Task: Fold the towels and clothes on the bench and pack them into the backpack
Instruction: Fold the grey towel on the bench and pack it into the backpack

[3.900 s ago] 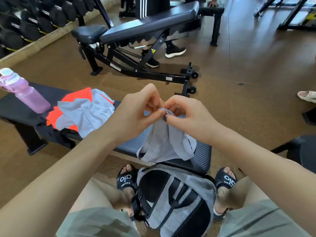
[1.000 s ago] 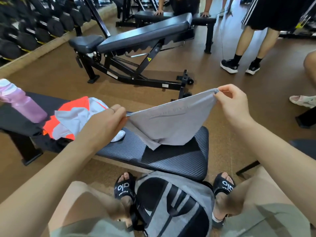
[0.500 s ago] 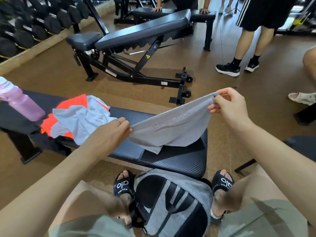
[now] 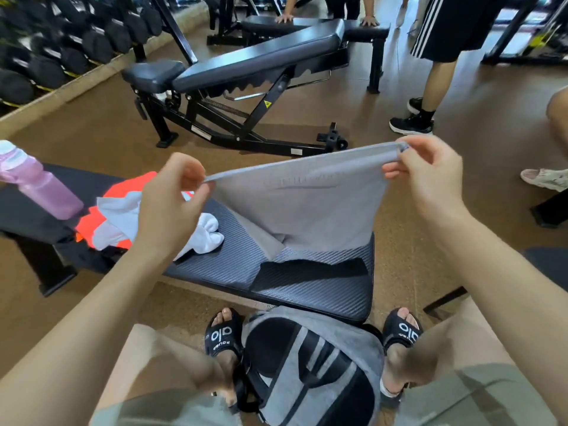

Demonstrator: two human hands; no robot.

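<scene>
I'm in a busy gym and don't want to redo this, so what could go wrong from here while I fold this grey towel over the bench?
1. Each hand, left hand and right hand, only pinches a top corner of the grey towel; a slip could drop it onto the floor.
2. Its lower edge drags on the bench and may fold crooked.
3. The white cloth lies close and could get caught.

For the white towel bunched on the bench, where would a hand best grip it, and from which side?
Judging by its pose, grip the white towel at its rounded bunched end, coming from above on the right: that end lies exposed on the bench, while its other end lies on the orange garment.
</scene>
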